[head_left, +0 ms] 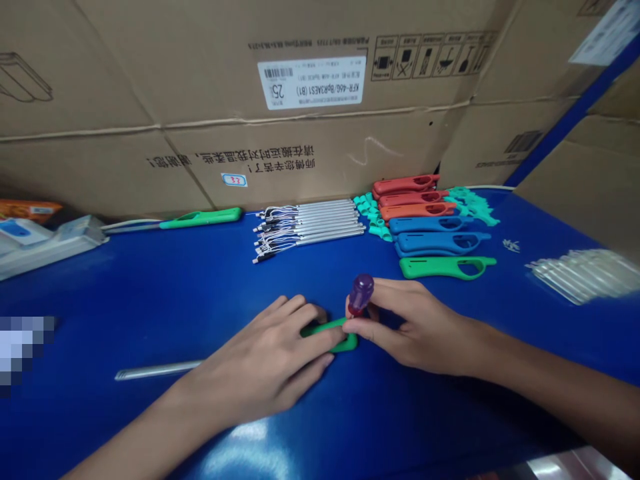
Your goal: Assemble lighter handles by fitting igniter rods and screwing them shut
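Note:
My left hand (280,353) presses down on a green lighter handle (330,333) lying on the blue table. A long silver metal tube (159,370) sticks out to the left from beneath that hand and wrist; where it meets the handle is hidden. In my right hand (415,327) is a screwdriver with a purple grip (362,292), pinched upright between thumb and fingers. Its tip points down at the right end of the green handle and is covered by my fingers.
Behind lie silver rods with wires (320,223), small teal caps (373,213), red casings (405,187), blue casings (440,241) and a green casing (445,267). A finished-looking green lighter (205,217) and a power strip (70,241) lie left; clear-wrapped tubes (590,273) right. Cardboard (200,73) walls the back.

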### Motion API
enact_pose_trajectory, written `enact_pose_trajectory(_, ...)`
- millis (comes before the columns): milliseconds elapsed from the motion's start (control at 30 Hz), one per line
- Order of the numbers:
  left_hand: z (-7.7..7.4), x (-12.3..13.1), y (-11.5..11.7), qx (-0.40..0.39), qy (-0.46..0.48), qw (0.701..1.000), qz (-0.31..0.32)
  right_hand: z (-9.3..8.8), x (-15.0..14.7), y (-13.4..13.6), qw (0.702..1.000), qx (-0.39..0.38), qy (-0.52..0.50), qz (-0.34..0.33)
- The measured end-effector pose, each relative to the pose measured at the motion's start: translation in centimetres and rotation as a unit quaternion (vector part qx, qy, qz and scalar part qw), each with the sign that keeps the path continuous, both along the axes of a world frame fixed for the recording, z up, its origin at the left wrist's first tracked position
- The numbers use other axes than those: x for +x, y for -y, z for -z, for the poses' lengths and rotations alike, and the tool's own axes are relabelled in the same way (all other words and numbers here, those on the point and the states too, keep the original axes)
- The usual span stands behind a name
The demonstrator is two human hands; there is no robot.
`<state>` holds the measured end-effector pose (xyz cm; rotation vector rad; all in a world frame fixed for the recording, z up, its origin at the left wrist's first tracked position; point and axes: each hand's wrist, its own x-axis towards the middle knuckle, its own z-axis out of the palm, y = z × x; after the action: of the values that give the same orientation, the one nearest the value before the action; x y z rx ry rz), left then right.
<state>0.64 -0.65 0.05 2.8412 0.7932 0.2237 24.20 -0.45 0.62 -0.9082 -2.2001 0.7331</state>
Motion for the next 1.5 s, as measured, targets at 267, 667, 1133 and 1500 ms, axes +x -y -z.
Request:
enact_pose_trajectory(267, -0.04, 0.02, -0.09, -0.010, -0.004, 1.000, -0.002, -0.03, -0.15, 0.02, 1.000, -0.009, -0.006, -0.008)
enact_pose_trajectory(667, 0.02, 0.07, -0.08, -0.012, -0.002, 1.000, -0.005, 0.05, 0.14, -0.26, 0.998, 0.017, 0.008, -0.060)
enact_pose_trajectory(1133, -0.02, 0.01, -0.04, -0.004, -0.005, 1.000, -0.002, 0.40, 0.16, -0.34, 0.999, 0.000, 0.015, -0.047)
enact_pose_trajectory(1500, -0.07, 0.16, -0.12, -0.009, -0.002, 1.000, -0.001, 0.27, 0.21, -0.49, 0.998, 0.028, 0.025, -0.047)
